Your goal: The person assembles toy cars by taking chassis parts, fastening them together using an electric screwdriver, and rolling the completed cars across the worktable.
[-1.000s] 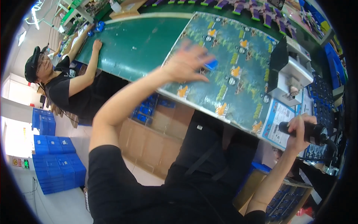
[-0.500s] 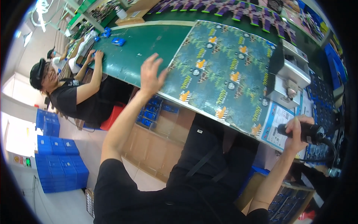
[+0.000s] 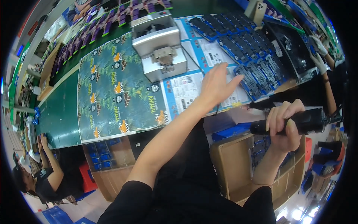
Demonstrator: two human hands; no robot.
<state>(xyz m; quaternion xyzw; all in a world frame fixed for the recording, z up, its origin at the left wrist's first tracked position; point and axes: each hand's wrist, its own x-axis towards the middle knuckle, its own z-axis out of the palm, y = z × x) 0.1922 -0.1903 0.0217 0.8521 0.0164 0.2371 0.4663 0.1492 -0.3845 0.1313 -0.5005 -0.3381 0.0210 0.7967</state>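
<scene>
My right hand (image 3: 285,121) is wrapped around a black electric screwdriver (image 3: 311,120), held level off the table's front edge with its cable running off to the right. My left hand (image 3: 218,84) reaches out over the printed sheets with fingers spread. Just past its fingertips lie rows of black and blue toy car chassis (image 3: 257,76); the hand appears apart from them. Left of that hand stands a silver box-shaped machine (image 3: 162,52) with a small metal fixture (image 3: 164,58) on its front.
An animal-print sheet (image 3: 119,87) covers the green table. A black tray (image 3: 289,46) and a gloved co-worker's hands (image 3: 319,56) are at far right. Below the edge stand cardboard boxes (image 3: 233,158), one holding more chassis. Another person (image 3: 44,175) sits at left.
My view has swung to the right. My left hand has moved from the green tabletop across to the chassis. The screwdriver, still in my right hand, is now off the table's edge.
</scene>
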